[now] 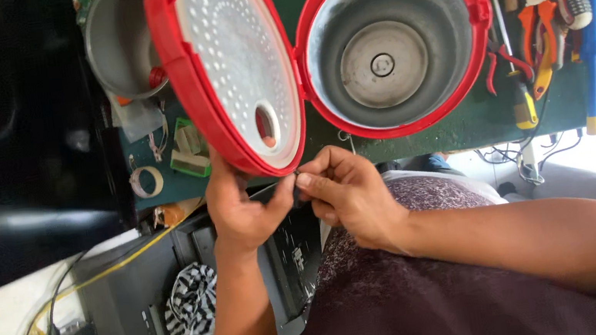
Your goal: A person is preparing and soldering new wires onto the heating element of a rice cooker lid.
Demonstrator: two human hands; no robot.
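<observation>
head | red rice cooker [390,46] lies open on the green bench [463,128], hinged lid [237,67] just above both hands | left hand [242,210] and right hand [344,188] meet below lid rim, fingertips pinched on a small dark part [296,178], too small to identify | pliers [540,40] well right

red rice cooker [390,46], lid [237,67] open, pot empty
</observation>
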